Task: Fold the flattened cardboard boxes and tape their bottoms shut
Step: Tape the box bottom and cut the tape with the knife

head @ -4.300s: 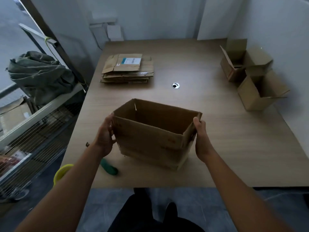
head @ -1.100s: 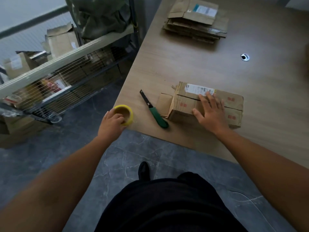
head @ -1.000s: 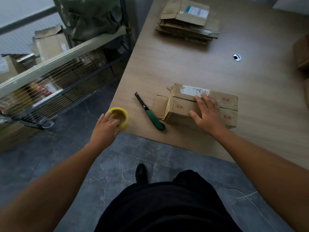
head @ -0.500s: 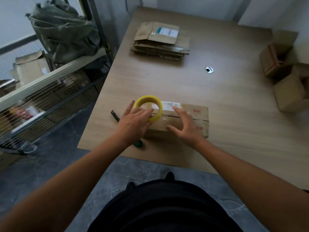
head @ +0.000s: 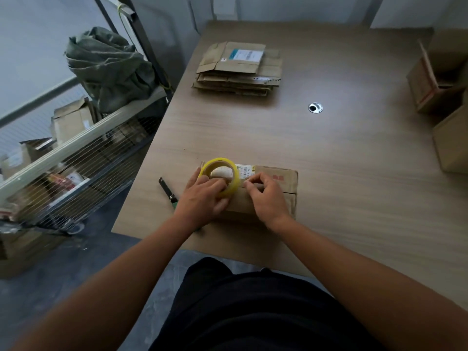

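Low in the middle of the frame, a cardboard box [head: 281, 184] lies on the wooden table [head: 329, 153] near its front edge. Its flaps are folded shut on top, with a seam running across them and a white label by the far edge. The left hand [head: 202, 200] grips a roll of yellow tape [head: 235, 182], fingers curled round its near rim, and holds it tilted over the left part of the box. The right hand [head: 267, 197] sits just to the right of the roll on the box top. Its fingers are curled and its thumb and forefinger are drawn together at the roll's edge. Whether a tape end lies between them is too small to tell.

Left of the box, partly behind the left wrist, a utility knife with a green handle [head: 167, 190] lies on the table. A stack of flattened boxes [head: 240, 68] sits in the upper middle of the frame, with a round cable hole [head: 315, 107] to its lower right. Two folded boxes [head: 435, 79] stand at the right edge. A wire shelf rack [head: 76, 158] with a green sack [head: 109, 67] on top fills the left side.
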### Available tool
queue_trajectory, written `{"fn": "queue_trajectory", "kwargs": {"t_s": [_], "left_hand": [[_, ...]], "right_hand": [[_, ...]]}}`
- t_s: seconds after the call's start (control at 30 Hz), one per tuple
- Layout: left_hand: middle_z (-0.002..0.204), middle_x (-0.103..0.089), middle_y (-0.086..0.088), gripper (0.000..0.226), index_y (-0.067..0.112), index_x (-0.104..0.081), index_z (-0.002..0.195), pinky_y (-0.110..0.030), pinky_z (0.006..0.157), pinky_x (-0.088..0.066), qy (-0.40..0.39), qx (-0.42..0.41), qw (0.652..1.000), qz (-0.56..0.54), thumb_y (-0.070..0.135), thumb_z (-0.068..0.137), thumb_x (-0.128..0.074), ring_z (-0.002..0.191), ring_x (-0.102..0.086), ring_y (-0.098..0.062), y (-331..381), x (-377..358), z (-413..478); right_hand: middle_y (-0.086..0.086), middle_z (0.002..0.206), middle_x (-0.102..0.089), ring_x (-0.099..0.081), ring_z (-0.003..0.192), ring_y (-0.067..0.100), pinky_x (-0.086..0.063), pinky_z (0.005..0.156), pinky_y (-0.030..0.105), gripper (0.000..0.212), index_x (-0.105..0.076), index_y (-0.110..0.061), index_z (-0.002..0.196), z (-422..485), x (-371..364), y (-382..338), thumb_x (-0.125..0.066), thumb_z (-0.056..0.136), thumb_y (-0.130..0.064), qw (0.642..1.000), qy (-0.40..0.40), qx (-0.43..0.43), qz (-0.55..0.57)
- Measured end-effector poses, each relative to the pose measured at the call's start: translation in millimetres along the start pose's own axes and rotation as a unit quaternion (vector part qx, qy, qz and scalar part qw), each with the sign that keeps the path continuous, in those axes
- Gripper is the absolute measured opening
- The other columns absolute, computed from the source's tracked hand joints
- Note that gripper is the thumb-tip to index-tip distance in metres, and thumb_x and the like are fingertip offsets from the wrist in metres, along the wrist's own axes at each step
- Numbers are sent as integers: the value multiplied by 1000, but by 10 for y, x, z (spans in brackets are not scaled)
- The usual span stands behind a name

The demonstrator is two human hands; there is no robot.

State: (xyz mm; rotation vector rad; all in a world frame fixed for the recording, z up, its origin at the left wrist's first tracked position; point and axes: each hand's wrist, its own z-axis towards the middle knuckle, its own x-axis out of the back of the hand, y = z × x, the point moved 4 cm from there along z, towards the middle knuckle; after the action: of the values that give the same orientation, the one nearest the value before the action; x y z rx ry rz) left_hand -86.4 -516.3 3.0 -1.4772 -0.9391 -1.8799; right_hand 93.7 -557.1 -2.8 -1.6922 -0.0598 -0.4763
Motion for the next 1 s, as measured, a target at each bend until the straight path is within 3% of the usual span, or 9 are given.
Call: {"fn": "queue_trajectory", "kwargs": {"t_s": [0.13, 0.27, 0.4, 0.5, 0.67, 0.77, 0.8, 0.9, 1.0], "left_hand": [[103, -71, 3, 43, 16, -67, 101, -45, 125, -18, 18, -11, 999, 34, 55, 86, -56, 100, -61, -26, 11, -54, 37], [104, -70, 4, 43, 20, -68, 102, -45, 121, -26, 16, -10, 999, 45, 60, 89, -55, 96, -63, -27, 25, -83, 30], [111, -69, 5, 45, 22, -69, 107, -46, 119, -27, 14, -16, 999, 49, 60, 90, -54, 96, -62, -26, 2, -115, 26], [112, -70, 5, 44, 22, -69, 107, -47, 121, -24, 15, -19, 998, 54, 60, 90, -55, 96, -63, -25, -6, -124, 41], [116, -70, 5, 45, 23, -69, 105, -47, 124, -18, 0, -22, 998, 52, 61, 91, -53, 99, -63, -24, -2, -120, 48], [118, -69, 5, 46, 22, -69, 105, -48, 124, -18, -14, -23, 998, 48, 62, 92, -51, 101, -62, -24, 1, -116, 54], [117, -69, 5, 46, 22, -69, 104, -48, 124, -18, -14, -23, 999, 47, 62, 91, -50, 101, -63, -25, -1, -113, 64], [114, -69, 5, 47, 21, -69, 101, -49, 123, -21, -10, -26, 999, 42, 62, 91, -50, 99, -63, -25, -7, -103, 81], [112, -68, 3, 47, 20, -69, 99, -51, 121, -25, -14, -40, 998, 41, 62, 92, -49, 96, -63, -24, -13, -120, 103]], "right_hand": [[-4, 83, -66, -59, 74, 5, -50, 69, 22, 10, -63, -13, 90, -94, 290, 22, -63, 99, -17, 995, 71, -37, 56], [5, 84, -64, -60, 74, 19, -57, 74, 46, 13, -58, -17, 87, -86, 897, 490, -57, 99, -17, 972, 147, -166, 77], [5, 77, -61, -58, 71, 17, -57, 80, 48, 14, -60, -12, 87, -37, 971, 708, -56, 101, -13, 966, 81, -221, 112], [5, 75, -58, -56, 70, 17, -58, 85, 51, 16, -59, -9, 87, 10, 895, 757, -54, 102, -10, 950, 81, -248, 171], [10, 85, -57, -55, 75, 22, -56, 79, 47, 15, -58, -11, 90, 10, 809, 864, -52, 104, -14, 937, 55, -267, 218], [13, 94, -61, -59, 74, 22, -57, 72, 45, 8, -54, -16, 111, -10, 789, 842, -50, 106, -19, 935, 36, -266, 231], [11, 95, -63, -61, 75, 21, -57, 68, 43, 16, -49, -22, 123, -29, 782, 855, -49, 106, -24, 931, 15, -281, 232], [11, 100, -64, -61, 78, 22, -52, 65, 39, 36, -37, -33, 141, -87, 812, 951, -46, 107, -36, 944, -39, -304, 126], [9, 107, -63, -62, 98, 27, -50, 84, 43, 35, -48, -14, 135, 63, 959, 788, -47, 102, -26, 974, 146, -171, -29]]}}
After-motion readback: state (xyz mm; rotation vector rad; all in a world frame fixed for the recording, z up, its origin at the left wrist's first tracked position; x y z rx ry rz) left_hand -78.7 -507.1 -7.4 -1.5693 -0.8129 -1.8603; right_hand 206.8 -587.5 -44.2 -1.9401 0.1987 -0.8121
